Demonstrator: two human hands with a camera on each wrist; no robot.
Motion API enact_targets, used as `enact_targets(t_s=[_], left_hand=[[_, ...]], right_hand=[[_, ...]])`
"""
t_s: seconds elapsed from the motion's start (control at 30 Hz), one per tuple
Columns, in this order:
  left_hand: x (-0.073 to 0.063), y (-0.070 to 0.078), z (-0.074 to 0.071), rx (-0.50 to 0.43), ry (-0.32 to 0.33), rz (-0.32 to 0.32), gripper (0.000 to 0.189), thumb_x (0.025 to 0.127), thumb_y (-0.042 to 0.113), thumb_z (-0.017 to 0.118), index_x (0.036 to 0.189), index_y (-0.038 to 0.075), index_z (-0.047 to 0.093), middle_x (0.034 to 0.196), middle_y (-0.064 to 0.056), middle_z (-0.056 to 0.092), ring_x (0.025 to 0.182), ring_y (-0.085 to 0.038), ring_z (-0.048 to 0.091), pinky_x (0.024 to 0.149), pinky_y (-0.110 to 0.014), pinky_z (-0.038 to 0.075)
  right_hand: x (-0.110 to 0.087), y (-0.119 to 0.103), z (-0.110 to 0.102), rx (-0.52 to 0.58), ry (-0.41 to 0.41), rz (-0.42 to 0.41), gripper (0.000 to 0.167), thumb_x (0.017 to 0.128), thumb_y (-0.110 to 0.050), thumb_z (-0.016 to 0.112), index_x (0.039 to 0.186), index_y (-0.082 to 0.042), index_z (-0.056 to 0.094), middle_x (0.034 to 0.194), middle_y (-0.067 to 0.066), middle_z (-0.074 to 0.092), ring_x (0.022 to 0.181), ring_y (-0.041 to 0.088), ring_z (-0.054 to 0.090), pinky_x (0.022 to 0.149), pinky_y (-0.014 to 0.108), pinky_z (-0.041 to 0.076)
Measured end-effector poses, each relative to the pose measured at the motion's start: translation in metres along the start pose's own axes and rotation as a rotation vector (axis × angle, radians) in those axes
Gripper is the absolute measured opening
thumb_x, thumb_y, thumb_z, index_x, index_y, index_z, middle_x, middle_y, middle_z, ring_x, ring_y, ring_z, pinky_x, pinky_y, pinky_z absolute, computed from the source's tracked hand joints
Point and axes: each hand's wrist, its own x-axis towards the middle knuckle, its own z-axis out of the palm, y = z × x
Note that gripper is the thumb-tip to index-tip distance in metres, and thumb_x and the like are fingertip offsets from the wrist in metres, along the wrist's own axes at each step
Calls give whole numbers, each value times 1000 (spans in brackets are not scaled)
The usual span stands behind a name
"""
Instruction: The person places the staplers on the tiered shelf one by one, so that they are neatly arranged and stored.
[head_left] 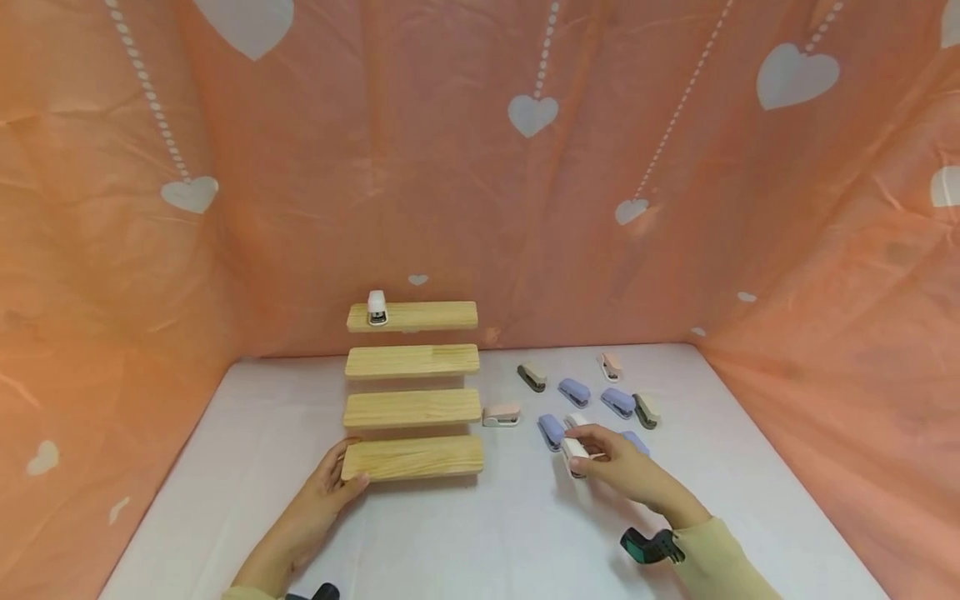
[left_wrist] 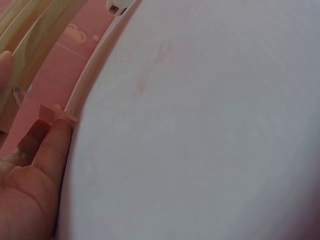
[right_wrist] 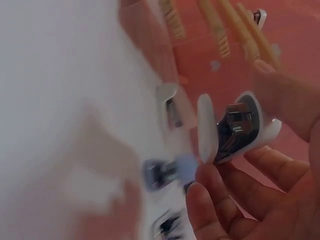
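My left hand [head_left: 324, 493] grips the left end of the lowest wooden step [head_left: 412, 458] of a four-tier display stand. In the left wrist view its fingers [left_wrist: 52, 150] lie by a clear support [left_wrist: 50, 114], with the thumb at the wood. My right hand [head_left: 622, 468] holds a small white stapler [head_left: 574, 455] between thumb and fingers; the right wrist view shows this stapler's open mouth [right_wrist: 237, 125], raised off the table. Another white stapler [head_left: 377, 308] stands on the top step [head_left: 435, 315]. A lilac stapler [head_left: 551, 431] lies beside the right hand.
A pink stapler [head_left: 502, 415] lies just right of the stand. Several more lilac, green-and-cream, pink and white staplers are spread at the right, including a green-and-cream stapler [head_left: 647, 411] and a far pink stapler [head_left: 610, 367]. Pink cloth [head_left: 450, 208] walls the white table [head_left: 420, 542].
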Motion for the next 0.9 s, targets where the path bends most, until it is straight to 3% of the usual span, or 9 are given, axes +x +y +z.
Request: enact_targets(t_s=[0.27,0.53,0.9], left_hand=[[-3,3,-3,4,11,3,73,95,24,62,152,17,17,160,-18,7,145,-36,11,114,-46,18],[0,6,-4,16,30,-8,76,93,26,64,152,17,17,160,-19,7,145,-36,11,115,-46,18],[2,3,1,-14,44,-29,76,92,24,66,151,16,19,159,-21,11,144,-38,12,115,-49,17]], right_hand=[[29,-32,8,-14,-3,-113,46,90,-35,69,130,-16,58,128,1,58,120,25,53,102,47,42],[63,-62,13,-56,16,-157,50,88,-47,67,132,-26,56,125,-5,58,115,17,54,97,42,46],[91,-108,28,-36,30,-248,53,87,-50,67,131,-22,57,122,-4,58,111,16,55,96,40,46]])
